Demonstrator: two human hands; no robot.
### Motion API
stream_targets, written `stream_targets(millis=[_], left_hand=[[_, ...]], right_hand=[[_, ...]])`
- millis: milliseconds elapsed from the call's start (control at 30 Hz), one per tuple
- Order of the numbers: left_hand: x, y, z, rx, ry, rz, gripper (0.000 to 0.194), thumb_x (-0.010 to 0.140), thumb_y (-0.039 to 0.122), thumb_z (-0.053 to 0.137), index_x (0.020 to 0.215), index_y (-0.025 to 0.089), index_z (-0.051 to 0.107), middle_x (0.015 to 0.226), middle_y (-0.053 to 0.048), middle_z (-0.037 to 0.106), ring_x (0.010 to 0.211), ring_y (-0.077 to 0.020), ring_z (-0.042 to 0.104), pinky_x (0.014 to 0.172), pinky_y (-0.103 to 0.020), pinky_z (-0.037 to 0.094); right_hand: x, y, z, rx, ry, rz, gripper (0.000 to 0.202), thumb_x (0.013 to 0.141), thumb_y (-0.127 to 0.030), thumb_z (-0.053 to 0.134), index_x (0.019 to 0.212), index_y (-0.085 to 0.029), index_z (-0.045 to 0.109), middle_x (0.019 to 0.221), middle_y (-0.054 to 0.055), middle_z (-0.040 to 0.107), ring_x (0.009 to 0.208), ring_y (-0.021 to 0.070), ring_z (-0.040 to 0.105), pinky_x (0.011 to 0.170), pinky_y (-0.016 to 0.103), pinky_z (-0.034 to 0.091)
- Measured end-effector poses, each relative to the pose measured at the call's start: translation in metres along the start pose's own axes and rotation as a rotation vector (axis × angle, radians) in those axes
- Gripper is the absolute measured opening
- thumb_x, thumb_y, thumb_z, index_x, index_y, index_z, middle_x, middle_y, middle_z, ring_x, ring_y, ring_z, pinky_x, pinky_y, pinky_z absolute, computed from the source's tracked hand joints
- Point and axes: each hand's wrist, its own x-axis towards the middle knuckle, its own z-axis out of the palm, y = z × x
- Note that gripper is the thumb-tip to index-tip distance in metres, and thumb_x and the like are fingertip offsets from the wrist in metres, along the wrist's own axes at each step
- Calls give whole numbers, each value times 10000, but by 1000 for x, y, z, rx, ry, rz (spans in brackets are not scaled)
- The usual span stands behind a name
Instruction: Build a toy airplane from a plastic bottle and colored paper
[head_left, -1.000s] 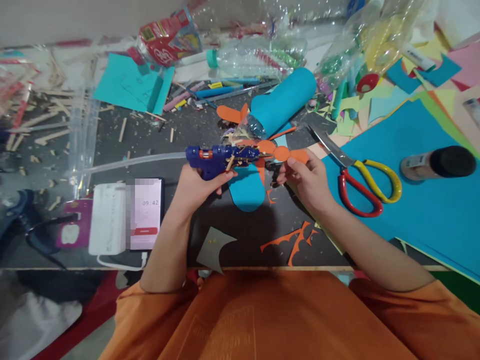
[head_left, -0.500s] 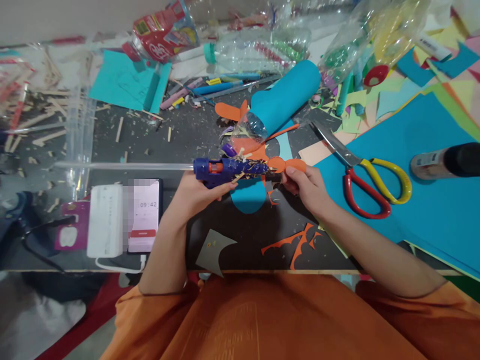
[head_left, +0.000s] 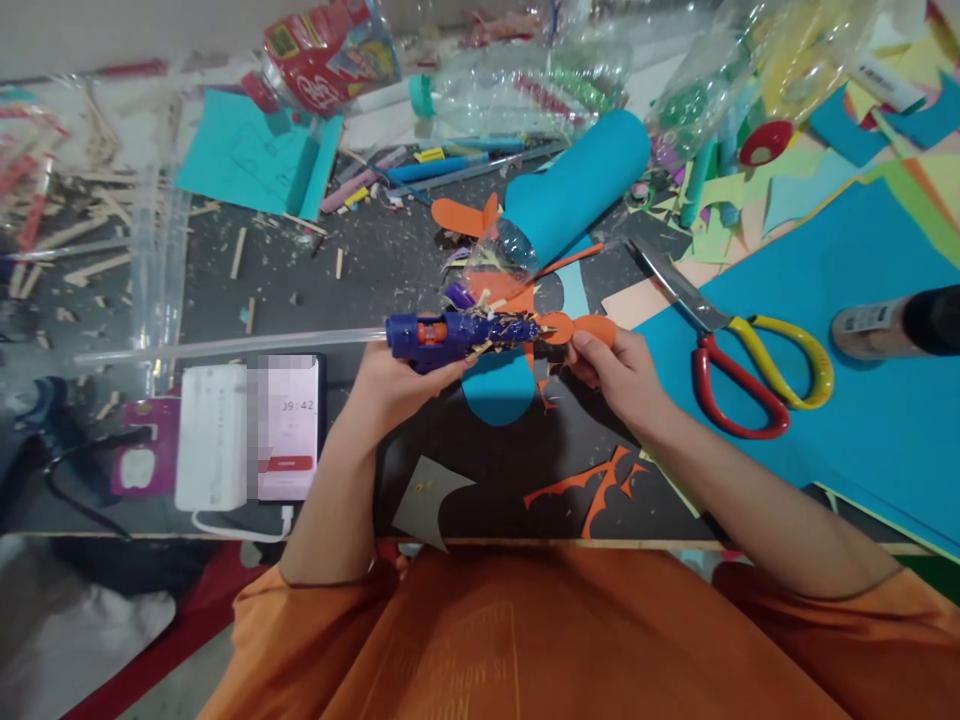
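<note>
My left hand (head_left: pixel 401 390) is closed around the handle of a blue hot glue gun (head_left: pixel 431 338), whose long clear glue stick (head_left: pixel 240 345) sticks out to the left. Bits of debris cling to the front of the gun. Between thumb and fingers, my right hand (head_left: pixel 611 365) pinches an orange paper cutout (head_left: pixel 592 328) with rounded ends. The gun's nozzle meets the cutout's left end; whether glue is coming out is too small to tell. Just beyond lies a clear bottle wrapped in blue paper (head_left: pixel 585 190), with orange and blue paper pieces under and beside it.
Scissors (head_left: pixel 705 320) with red and yellow handles lie right of my right hand, on blue sheets (head_left: pixel 885 450). A phone (head_left: pixel 289 430) and white power bank (head_left: pixel 211 435) sit at left. Plastic bottles (head_left: pixel 517 95) line the back. Orange scraps (head_left: pixel 577 480) lie near the front edge.
The glue stick's far end has dipped slightly and sits further left. Both hands keep nearly the same place and hold, and the view has shifted a little.
</note>
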Motion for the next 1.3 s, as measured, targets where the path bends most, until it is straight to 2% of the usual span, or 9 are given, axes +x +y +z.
stream_targets(millis=[133, 333, 600, 900, 1133, 1300], left_hand=[[-1, 1, 0, 10, 18, 0, 309, 518, 420, 774, 676, 205, 619, 685, -46, 697, 753, -265, 696, 681, -373, 605], [2, -4, 1, 64, -23, 74, 285, 579, 417, 767, 716, 202, 639, 694, -46, 698, 814, -276, 702, 725, -378, 606], [2, -9, 1, 127, -11, 161, 303, 616, 444, 754, 752, 187, 670, 698, -33, 713, 834, -262, 710, 822, -360, 587], [5, -10, 2, 104, 1, 181, 348, 597, 446, 777, 800, 173, 701, 809, -57, 750, 827, -252, 713, 776, -348, 603], [5, -7, 1, 90, -35, 151, 363, 599, 447, 768, 820, 164, 715, 822, -57, 753, 832, -258, 712, 778, -361, 601], [6, -10, 2, 101, -5, 173, 329, 589, 426, 770, 790, 172, 708, 800, -49, 747, 795, -252, 708, 778, -368, 593]], right_hand=[[1, -3, 1, 23, -7, -9, 459, 865, -564, 535, 594, -199, 477, 462, -74, 338, 419, 69, 287, 433, 238, 222], [1, 2, 0, 13, 8, -23, 426, 872, -517, 547, 597, -196, 488, 473, -75, 345, 423, 66, 290, 439, 235, 237], [3, 1, 0, -25, 10, -26, 436, 859, -538, 540, 592, -198, 486, 448, -76, 348, 407, 66, 298, 439, 239, 251], [2, 2, 0, 9, 16, -10, 411, 858, -512, 556, 599, -198, 496, 464, -77, 355, 419, 65, 302, 438, 236, 240], [2, 0, 0, 6, 15, -5, 380, 864, -477, 545, 611, -195, 509, 470, -78, 359, 417, 63, 295, 434, 233, 241], [2, 1, 0, 7, 13, -14, 372, 863, -452, 548, 598, -194, 507, 475, -71, 373, 420, 62, 305, 431, 230, 235]])
